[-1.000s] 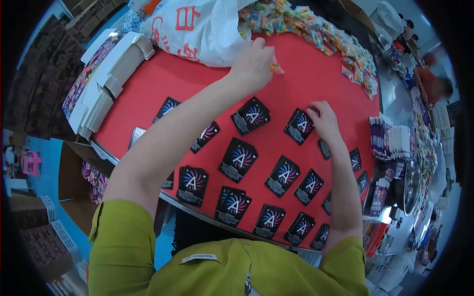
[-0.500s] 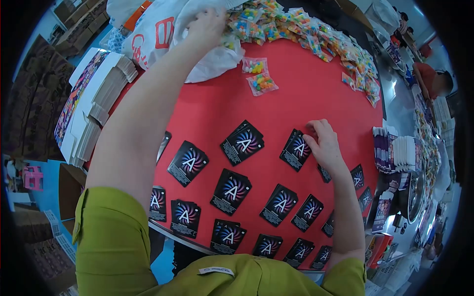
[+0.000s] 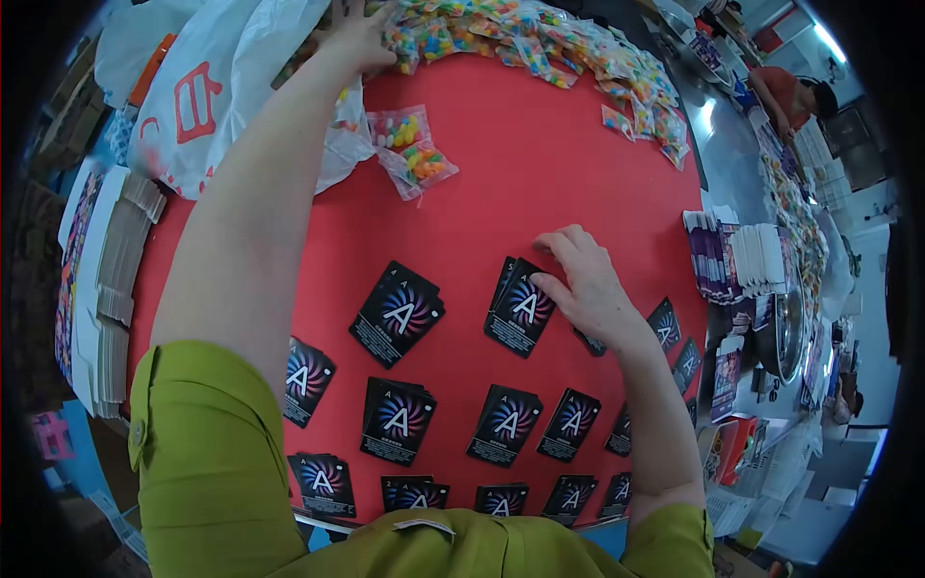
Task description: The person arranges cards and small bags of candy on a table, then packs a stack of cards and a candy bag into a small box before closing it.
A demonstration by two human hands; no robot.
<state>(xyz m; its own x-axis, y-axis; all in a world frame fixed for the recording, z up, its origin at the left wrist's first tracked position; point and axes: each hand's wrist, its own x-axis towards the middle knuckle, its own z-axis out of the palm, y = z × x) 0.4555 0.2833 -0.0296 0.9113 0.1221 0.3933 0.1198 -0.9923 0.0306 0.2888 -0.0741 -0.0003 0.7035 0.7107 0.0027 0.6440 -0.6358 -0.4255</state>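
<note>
My left hand (image 3: 355,40) is stretched out at the far side, its fingers spread over the edge of a white plastic bag (image 3: 255,87), beside a heap of small clear packets of colourful candy (image 3: 540,37). My right hand (image 3: 588,294) rests on the table with thumb and fingers apart. Its thumb touches, or lies just over, the right edge of a small fanned stack of black cards (image 3: 518,310) marked with a large A. Another black card stack (image 3: 397,315) lies to the left. Two candy packets (image 3: 416,166) lie together near the bag.
Several more card stacks (image 3: 504,424) lie in rows on the red tabletop (image 3: 501,164). Folded white boxes (image 3: 116,279) stand along the left edge. Printed boxes (image 3: 737,255) and a metal bowl (image 3: 790,337) are at the right. A person in red (image 3: 776,91) is at the far right.
The view has shifted, so the table things appear lower or farther left. My left hand has spread its fingers at the bag's edge. My right hand stays by the same card stack.
</note>
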